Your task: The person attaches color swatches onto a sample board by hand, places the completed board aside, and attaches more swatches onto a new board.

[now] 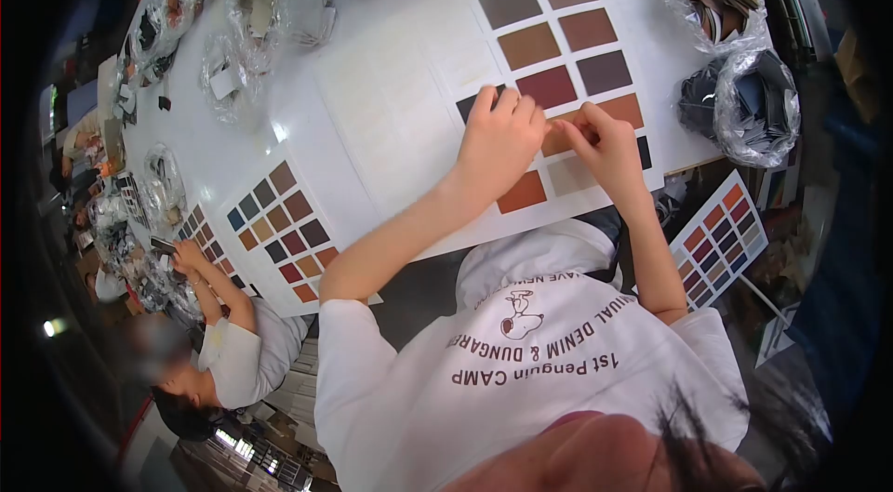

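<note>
In front of me on the white table lies a white sample card (445, 222) with rows of coloured swatches. My left hand (502, 137) is over the card's lower half, fingers curled, partly covering a black swatch (476, 105). Just right of it, my right hand (603, 146) has thumb and forefinger pinched together. The fingertips of both hands almost meet above an orange-brown swatch (558, 144); whatever they grip is too small or hidden to tell. Around them are a dark red swatch (547, 86), a beige swatch (571, 176) and an orange swatch (522, 192).
Clear plastic bags of swatches (744, 106) stand at the right table edge, with several bags (288, 4) at the back left. Another swatch card (284, 236) lies left, near a seated co-worker (242, 343). A further card (716, 241) stands low on my right.
</note>
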### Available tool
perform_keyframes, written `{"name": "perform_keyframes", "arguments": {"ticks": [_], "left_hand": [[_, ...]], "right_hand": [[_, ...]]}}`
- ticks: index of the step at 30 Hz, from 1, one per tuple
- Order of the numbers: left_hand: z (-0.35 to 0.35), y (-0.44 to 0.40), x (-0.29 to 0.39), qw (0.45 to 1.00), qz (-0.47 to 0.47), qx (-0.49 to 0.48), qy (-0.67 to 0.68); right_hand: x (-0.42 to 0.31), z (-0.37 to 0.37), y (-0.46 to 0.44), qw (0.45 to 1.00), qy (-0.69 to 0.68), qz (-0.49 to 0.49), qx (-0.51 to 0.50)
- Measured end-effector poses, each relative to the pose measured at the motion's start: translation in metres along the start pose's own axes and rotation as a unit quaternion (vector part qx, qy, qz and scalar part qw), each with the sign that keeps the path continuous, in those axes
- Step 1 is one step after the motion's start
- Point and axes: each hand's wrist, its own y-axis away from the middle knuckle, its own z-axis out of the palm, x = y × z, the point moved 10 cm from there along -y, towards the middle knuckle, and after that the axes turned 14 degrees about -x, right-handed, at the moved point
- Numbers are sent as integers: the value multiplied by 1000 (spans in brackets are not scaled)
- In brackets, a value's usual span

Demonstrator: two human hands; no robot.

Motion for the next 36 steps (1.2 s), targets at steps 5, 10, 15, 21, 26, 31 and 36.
{"name": "perform_keyframes", "arguments": {"ticks": [5,10,15,21,26,31,36], "left_hand": [[-99,-148,-92,948,13,256,190],[-128,-224,-133,914,-30,370,166],[-138,-262,-157,876,-123,406,230],[-118,-289,-175,867,-176,362,295],[-93,-305,-188,849,-212,294,386],[-83,-327,-192,877,-197,230,373],[-95,-311,-185,865,-209,248,383]], "right_hand": [[-8,-25,4,995,-81,-35,54],[5,-31,6,999,-28,4,28],[25,-36,13,999,-32,22,29],[27,-45,15,998,-33,28,35],[26,-45,12,999,-36,7,31],[-8,-77,-3,997,-4,-69,30],[-30,-137,-25,988,142,-66,-9]]}}
